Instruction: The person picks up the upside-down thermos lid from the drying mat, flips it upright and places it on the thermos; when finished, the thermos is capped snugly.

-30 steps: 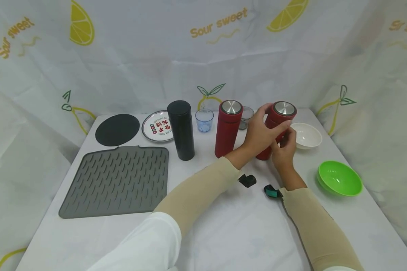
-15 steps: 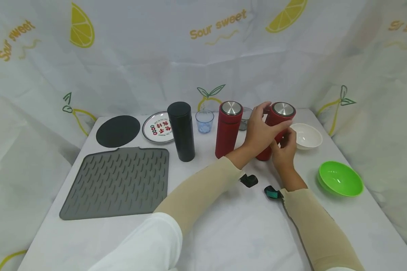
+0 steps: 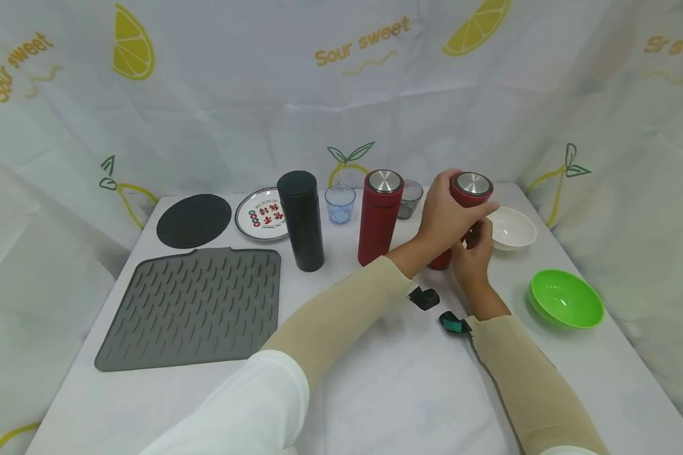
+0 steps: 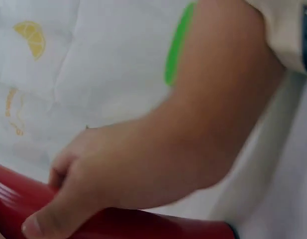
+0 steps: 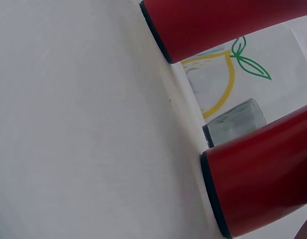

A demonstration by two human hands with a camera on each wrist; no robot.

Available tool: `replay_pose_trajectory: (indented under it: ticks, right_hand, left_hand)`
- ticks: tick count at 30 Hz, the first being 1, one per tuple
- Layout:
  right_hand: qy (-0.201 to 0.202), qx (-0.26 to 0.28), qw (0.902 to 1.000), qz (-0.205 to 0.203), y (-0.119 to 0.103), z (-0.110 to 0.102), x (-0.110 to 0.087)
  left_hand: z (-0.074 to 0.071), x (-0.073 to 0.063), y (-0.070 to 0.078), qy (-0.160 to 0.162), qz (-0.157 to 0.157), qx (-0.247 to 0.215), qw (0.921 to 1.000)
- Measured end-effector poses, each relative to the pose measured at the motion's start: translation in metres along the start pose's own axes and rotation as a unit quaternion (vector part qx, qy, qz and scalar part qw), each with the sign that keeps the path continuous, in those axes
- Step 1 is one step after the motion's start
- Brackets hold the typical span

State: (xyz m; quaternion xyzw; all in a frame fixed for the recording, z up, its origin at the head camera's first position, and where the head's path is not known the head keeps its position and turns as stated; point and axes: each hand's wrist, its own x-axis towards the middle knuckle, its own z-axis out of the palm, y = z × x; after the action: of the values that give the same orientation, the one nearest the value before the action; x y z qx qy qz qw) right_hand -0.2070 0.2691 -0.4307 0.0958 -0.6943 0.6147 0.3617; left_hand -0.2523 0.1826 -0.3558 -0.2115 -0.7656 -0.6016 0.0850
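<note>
In the head view my left hand [image 3: 446, 218] grips the upper part of a red thermos [image 3: 471, 194] with a silver-topped lid, fingers behind it and thumb across its front. My right hand [image 3: 473, 254] holds the same thermos lower down. It stands upright on the table, its middle mostly hidden by the hands. In the left wrist view the right hand [image 4: 123, 164] curls round the red body [image 4: 24, 199]. Its base [image 5: 257, 184] rests on the tabletop in the right wrist view. A second red thermos [image 3: 379, 221] stands upright to the left.
A black thermos [image 3: 301, 221] and a blue-tinted glass [image 3: 340, 205] stand further left, a grey glass [image 3: 411, 201] behind. Also here are a grey mat [image 3: 193, 309], black disc [image 3: 195, 221], printed plate [image 3: 260, 215], white bowl [image 3: 511, 229] and green bowl [image 3: 566, 300].
My left hand has turned round the top of the red thermos, its fingers now further behind the lid. The right hand stays on the body. The head view has shifted slightly.
</note>
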Motion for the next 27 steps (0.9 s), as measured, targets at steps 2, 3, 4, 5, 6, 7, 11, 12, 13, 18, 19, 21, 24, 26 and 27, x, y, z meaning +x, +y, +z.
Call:
replay_pose_trajectory:
  ticks: [2, 3, 4, 5, 6, 7, 11, 12, 13, 18, 19, 21, 24, 26, 27]
  right_hand:
    - [-0.003, 0.002, 1.0000, 0.003, -0.001, 0.000, -0.001]
    - [-0.005, 0.000, 1.0000, 0.004, -0.001, 0.001, -0.001]
    - [-0.008, -0.003, 1.0000, 0.003, -0.002, 0.001, -0.001]
    - [-0.010, -0.003, 0.9999, 0.003, -0.002, 0.001, -0.002]
    - [-0.013, -0.002, 0.9999, 0.003, -0.002, 0.001, -0.002]
    - [-0.016, -0.003, 0.9999, 0.003, -0.002, 0.002, -0.001]
    - [-0.021, -0.005, 0.9998, 0.006, 0.000, 0.005, 0.002]
    - [-0.021, -0.006, 0.9997, 0.007, 0.001, 0.006, 0.002]
    - [-0.022, -0.007, 0.9997, 0.007, 0.002, 0.006, 0.003]
    - [-0.020, -0.023, 0.9994, 0.017, 0.006, 0.005, 0.006]
    - [-0.018, -0.024, 0.9993, 0.021, 0.006, 0.004, 0.006]
    - [-0.021, -0.025, 0.9991, 0.026, 0.006, 0.001, 0.008]
    - [-0.039, -0.018, 0.9981, 0.043, 0.007, -0.005, 0.011]
    - [-0.061, -0.026, 0.9956, 0.065, 0.013, -0.015, 0.013]
    - [-0.072, -0.040, 0.9936, 0.077, 0.015, -0.019, 0.013]
  left_hand:
    - [-0.001, 0.005, 0.000, -0.011, -0.011, -0.026, 0.9995]
    - [-0.003, 0.007, -0.001, -0.022, -0.017, -0.043, 0.9987]
    - [-0.004, 0.009, -0.001, -0.035, -0.023, -0.058, 0.9974]
    - [-0.006, 0.011, -0.002, -0.049, -0.027, -0.070, 0.9960]
    - [-0.009, 0.012, -0.003, -0.061, -0.035, -0.080, 0.9943]
    - [-0.012, 0.013, -0.004, -0.072, -0.040, -0.090, 0.9926]
    - [-0.019, 0.016, -0.010, -0.095, -0.053, -0.101, 0.9889]
    - [-0.021, 0.016, -0.012, -0.097, -0.054, -0.098, 0.9889]
    - [-0.022, 0.015, -0.013, -0.099, -0.055, -0.091, 0.9894]
    - [-0.030, -0.008, -0.023, -0.096, -0.025, 0.004, 0.9950]
    - [-0.033, -0.016, -0.023, -0.098, -0.014, 0.030, 0.9947]
    - [-0.043, -0.033, -0.022, -0.112, 0.014, 0.080, 0.9904]
    - [-0.069, -0.061, -0.016, -0.158, 0.063, 0.150, 0.9740]
    - [-0.094, -0.080, -0.012, -0.190, 0.122, 0.180, 0.9573]
    - [-0.109, -0.089, -0.011, -0.201, 0.155, 0.195, 0.9473]
